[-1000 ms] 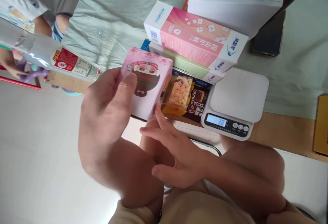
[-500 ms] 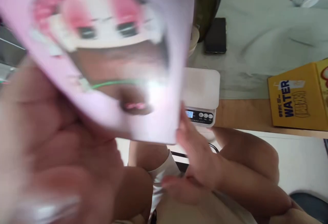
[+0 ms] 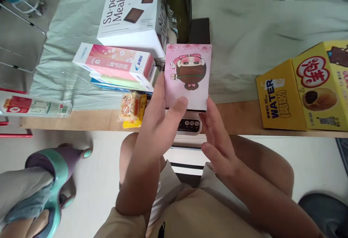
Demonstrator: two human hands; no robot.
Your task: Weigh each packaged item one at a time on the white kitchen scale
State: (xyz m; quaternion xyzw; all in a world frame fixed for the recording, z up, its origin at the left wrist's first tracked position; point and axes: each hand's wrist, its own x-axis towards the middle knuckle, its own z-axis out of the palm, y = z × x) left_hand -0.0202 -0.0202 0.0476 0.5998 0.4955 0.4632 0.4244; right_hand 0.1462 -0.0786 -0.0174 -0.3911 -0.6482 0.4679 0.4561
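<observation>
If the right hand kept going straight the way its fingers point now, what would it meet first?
The right hand points up and slightly left, fingertips already at the lower right corner of the pink cartoon box, so the box comes first. The scale lies beneath; depth is unclear.

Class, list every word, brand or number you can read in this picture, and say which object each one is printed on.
"Su-per Meal": white box.
"WATER": yellow box.
Pink and white carton: characters too small to read.
Pink box, held in the left hand with the right hand at its corner: a cartoon face, no legible words.
Green bottle label and scale buttons: too blurred.
</observation>
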